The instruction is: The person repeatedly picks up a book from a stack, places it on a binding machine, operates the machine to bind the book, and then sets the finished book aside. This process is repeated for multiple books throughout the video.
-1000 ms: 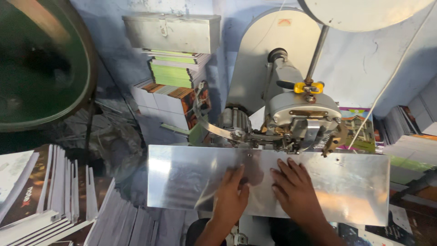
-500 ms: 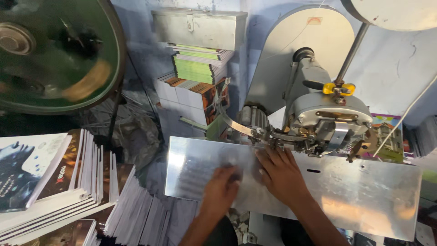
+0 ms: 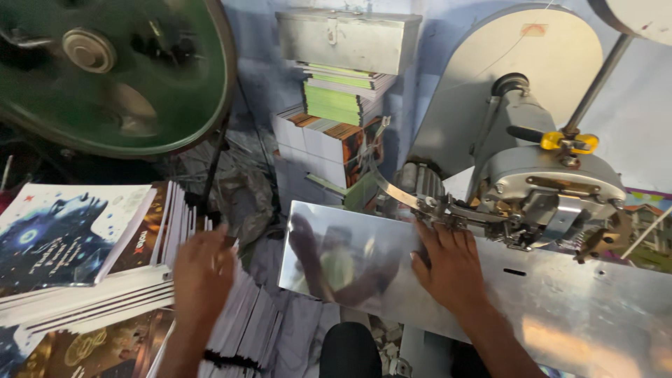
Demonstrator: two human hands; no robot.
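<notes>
**Two hands, two jobs at the stitching bench**

Two bare hands are split wide apart. Over on the left, the left hand (image 3: pixel 201 276) lies palm down on the fanned stack of thin white-edged booklets (image 3: pixel 241 329), fingers loosely together and curled over the top edges; whether it actually pinches one booklet, I cannot tell. Just beside that stack, further left, sits a taller pile of glossy booklets with a dark blue illustrated cover (image 3: pixel 63 241) on top.

Across on the right, the right hand (image 3: pixel 448 269) rests flat on the shiny bare-metal work plate (image 3: pixel 560 308), fingers slightly spread, fingertips pointing up at the grey metal stitching head (image 3: pixel 546 192) and touching the small clamp parts at the plate's back edge. A reflection of the hand shows in the plate, dark and blurred.

Above the head, a yellow wing nut (image 3: pixel 570 142) sits on a slanted rod. Behind, against the blue wall, stands a stack of green and orange-edged booklets (image 3: pixel 339 115) under a grey metal box (image 3: pixel 348 38). Top left, a big green flywheel (image 3: pixel 105 70) fills the corner.
</notes>
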